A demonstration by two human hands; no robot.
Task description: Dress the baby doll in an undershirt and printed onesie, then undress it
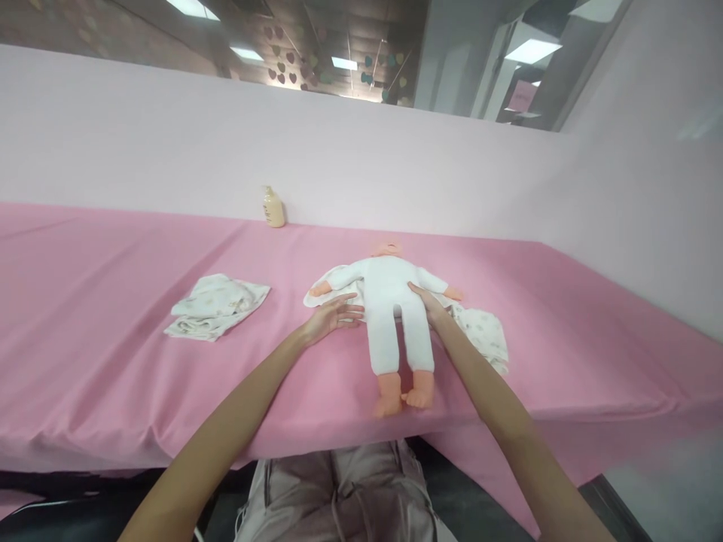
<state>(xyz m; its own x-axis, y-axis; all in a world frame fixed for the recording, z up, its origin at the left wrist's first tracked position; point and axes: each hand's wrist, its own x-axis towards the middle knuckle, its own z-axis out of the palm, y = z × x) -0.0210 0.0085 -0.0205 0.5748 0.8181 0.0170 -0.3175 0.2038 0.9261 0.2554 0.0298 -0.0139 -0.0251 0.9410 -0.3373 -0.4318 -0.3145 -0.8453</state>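
A baby doll with a white cloth body lies on its back, its feet toward me. Only its chin and neck area show at the far end; the rest of the head cannot be made out. Under its arms and back spreads a white patterned baby garment, coming out on both sides. My left hand is open, fingers stretched toward the doll's side, over the garment's edge. At the doll's other hip, my right hand holds on, thumb on top and the other fingers hidden.
A folded white patterned cloth lies to the left on the pink-covered table. By the back wall stands a cream pump bottle. White walls bound the table behind and at right, with a window above.
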